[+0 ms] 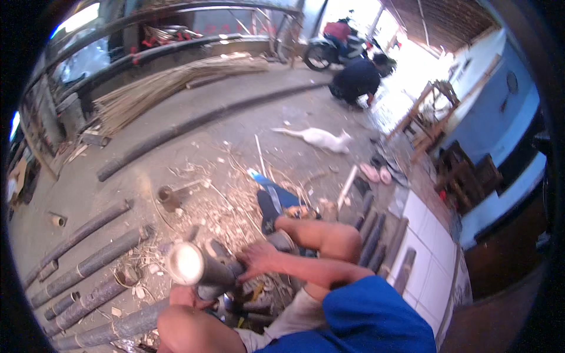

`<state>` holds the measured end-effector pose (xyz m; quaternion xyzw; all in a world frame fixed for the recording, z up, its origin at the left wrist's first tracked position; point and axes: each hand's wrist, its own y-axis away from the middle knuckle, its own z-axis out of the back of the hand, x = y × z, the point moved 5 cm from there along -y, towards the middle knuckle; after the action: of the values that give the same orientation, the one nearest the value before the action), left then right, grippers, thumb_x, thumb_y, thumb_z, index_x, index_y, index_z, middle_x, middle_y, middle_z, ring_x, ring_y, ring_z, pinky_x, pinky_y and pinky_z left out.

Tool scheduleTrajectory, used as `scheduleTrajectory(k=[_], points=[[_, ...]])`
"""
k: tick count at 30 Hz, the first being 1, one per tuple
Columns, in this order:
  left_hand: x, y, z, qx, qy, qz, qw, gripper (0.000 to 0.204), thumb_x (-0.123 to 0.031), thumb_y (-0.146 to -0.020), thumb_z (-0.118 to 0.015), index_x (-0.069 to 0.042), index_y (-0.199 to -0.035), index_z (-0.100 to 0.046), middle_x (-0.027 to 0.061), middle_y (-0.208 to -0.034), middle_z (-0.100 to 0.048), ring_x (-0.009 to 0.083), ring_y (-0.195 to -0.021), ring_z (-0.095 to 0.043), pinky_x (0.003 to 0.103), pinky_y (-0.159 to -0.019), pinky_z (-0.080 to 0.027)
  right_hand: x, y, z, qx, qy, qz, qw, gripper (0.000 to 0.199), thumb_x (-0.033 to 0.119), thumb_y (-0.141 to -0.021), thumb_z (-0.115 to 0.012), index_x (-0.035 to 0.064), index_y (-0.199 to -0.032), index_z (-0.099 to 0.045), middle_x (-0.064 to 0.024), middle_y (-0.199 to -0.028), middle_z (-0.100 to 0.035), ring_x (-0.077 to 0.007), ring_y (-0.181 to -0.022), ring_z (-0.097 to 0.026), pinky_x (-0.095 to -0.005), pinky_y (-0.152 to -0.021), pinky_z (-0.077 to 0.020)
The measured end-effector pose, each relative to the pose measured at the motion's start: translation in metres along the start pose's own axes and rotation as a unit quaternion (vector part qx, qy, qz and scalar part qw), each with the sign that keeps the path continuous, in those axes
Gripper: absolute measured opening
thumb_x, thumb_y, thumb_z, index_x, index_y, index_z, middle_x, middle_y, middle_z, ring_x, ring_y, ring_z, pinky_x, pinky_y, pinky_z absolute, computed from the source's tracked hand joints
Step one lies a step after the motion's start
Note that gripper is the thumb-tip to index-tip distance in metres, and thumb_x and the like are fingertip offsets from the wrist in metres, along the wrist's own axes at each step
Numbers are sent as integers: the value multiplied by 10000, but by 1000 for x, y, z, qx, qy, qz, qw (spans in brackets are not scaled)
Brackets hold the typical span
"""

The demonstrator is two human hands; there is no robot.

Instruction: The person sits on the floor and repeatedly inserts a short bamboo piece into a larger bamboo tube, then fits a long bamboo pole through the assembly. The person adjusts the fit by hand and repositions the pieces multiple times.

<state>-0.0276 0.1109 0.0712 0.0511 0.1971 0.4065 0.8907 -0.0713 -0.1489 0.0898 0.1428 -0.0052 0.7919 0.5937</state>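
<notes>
Between my knees stands a thick bamboo tube (215,270), its pale, bright cut end tilted up toward me. My left hand (193,299) curls round its lower part, half hidden behind my left knee. From the right, my right hand (258,260) reaches across with its fingers bent over the tube's far side; motion blurs them a little. Another short bamboo piece (280,240) lies just beyond the right hand, by my leg. Wood shavings (229,217) cover the floor in front.
Dark bamboo poles (97,259) lie at the left, more poles (376,238) at the right beside white tiles (426,253). A short upright bamboo piece (169,199) stands ahead. Farther off are a long pole (206,126), a white cat (322,140), a crouching person (356,81) and a motorbike (338,50).
</notes>
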Motion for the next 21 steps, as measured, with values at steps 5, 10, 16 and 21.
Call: scheduleTrajectory(k=[5, 10, 16, 21], points=[[7, 7, 6, -22, 83, 6, 996, 845, -586, -570, -926, -149, -1261, -712, 173, -1085, -751, 392, -985, -722, 479, -893, -567, 0, -6, 2, -2, -1, 60, 998, 973, 902, -668, -637, 3, -1032, -710, -237, -792, -705, -439, -820, -714, -536, -726, -558], [13, 14, 40, 24, 26, 48, 998, 802, -544, -549, -941, -157, -1224, -745, 182, -1097, -757, 379, -1020, -724, 459, -911, -568, 16, 1, 56, 5, 12, 87, 996, 1022, 935, -681, -593, -32, -1000, -676, -234, -860, -690, -449, -830, -695, -507, -719, -546], [6, -1, -5, 51, 83, 8, 995, 889, -698, -523, -893, -84, -1139, -709, 179, -1023, -753, 375, -990, -721, 486, -911, -560, 5, -8, 8, 98, 16, -3, 995, 958, 901, -682, -632, -3, -989, -706, -202, -886, -713, -415, -836, -715, -503, -741, -578], [17, -8, -22, 51, 123, 51, 990, 929, -702, -530, -901, -105, -1214, -705, 178, -1047, -761, 374, -976, -733, 466, -895, -571, -5, -9, -11, 69, 26, 33, 997, 956, 895, -683, -639, -19, -955, -715, -225, -839, -730, -435, -809, -726, -523, -719, -580]])
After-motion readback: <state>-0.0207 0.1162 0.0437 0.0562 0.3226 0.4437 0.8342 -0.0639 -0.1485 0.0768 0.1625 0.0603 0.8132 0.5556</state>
